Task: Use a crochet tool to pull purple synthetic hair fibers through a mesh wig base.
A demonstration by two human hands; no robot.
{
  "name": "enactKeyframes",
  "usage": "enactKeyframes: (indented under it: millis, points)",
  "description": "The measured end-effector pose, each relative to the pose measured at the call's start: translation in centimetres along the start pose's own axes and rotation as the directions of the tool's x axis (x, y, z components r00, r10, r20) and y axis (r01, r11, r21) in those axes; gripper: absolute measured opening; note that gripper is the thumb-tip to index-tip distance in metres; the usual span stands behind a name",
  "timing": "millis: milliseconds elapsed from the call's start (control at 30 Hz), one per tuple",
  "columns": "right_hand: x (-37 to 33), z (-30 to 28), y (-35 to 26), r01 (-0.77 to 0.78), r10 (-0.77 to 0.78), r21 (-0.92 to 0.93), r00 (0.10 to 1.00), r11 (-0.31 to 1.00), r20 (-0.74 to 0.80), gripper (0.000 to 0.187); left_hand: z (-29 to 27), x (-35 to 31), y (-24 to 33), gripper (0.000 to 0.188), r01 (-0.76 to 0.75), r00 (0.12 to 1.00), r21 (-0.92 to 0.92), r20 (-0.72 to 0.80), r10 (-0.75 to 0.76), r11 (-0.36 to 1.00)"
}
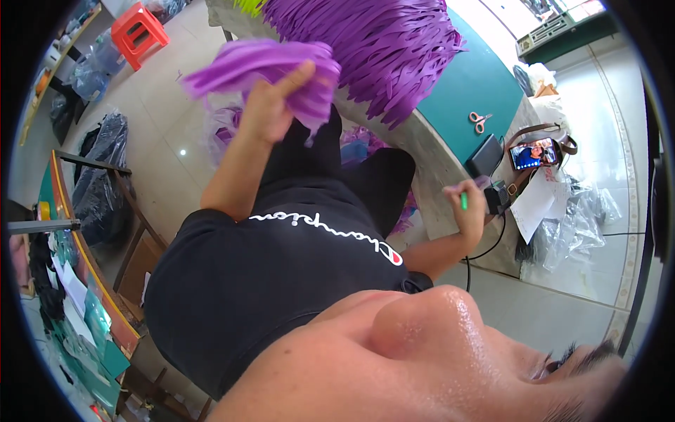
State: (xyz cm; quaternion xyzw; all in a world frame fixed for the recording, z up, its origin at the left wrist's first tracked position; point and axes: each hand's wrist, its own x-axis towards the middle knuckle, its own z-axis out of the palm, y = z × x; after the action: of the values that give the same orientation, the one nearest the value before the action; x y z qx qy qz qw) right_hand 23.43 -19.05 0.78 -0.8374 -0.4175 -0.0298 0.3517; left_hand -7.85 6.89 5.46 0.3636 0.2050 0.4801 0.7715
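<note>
My left hand (274, 109) is raised beside the table, closed around a bundle of purple strips (253, 67) that is smeared by motion. Fanned over the table's far part lies a large heap of similar purple strips (373, 53). At the table's right edge my right hand (470, 207) is closed round a small tool with a green handle (464, 202); its other end is not clear. Past that hand, a pair of pink-handled scissors (480, 122) rests on the green table mat (457, 95).
A black case (485, 156) and a lit phone (532, 154) with a brown strap lie on the right. Clear plastic bags (580, 218) sit beyond them. A red stool (138, 34) stands far left, and a wrapped dark bundle (102, 176) is on the floor.
</note>
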Motion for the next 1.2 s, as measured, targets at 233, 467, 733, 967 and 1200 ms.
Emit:
enactKeyframes:
  millis: [233, 467, 733, 967, 1200]
  points:
    - [0.7, 2.9, -6.1, 0.055, -0.075, 0.408, 0.997, 0.911, 0.033, 0.043, 2.1, -1.5, -2.4, 0.03, 0.116, 0.921, 0.491, 0.272, -0.278, 0.863]
    - [0.1, 7.9, -11.6, 0.12, -0.248, 0.843, 0.969, 0.524, 0.016, 0.018, 2.0, -1.7, -4.9, 0.024, 0.201, 0.952, 0.332, 0.157, -0.264, 0.922]
    - [-0.3, 9.8, -16.3, -0.025, -0.081, 0.967, 0.996, 0.255, 0.047, 0.014, 1.9, -1.6, -5.8, 0.029, 0.257, 0.939, 0.045, 0.224, -0.26, 0.965]
    - [0.2, 11.4, -16.0, -0.013, -0.12, 0.948, 0.991, 0.318, 0.054, 0.014, 2.0, -1.9, -6.1, 0.031, 0.172, 0.944, 0.112, 0.265, -0.196, 0.979]
    - [0.2, 11.7, -15.9, 0.022, -0.125, 0.967, 0.992, 0.253, 0.01, 0.016, 2.3, -1.9, -6.3, 0.03, 0.051, 0.957, 0.184, 0.271, -0.101, 0.982]
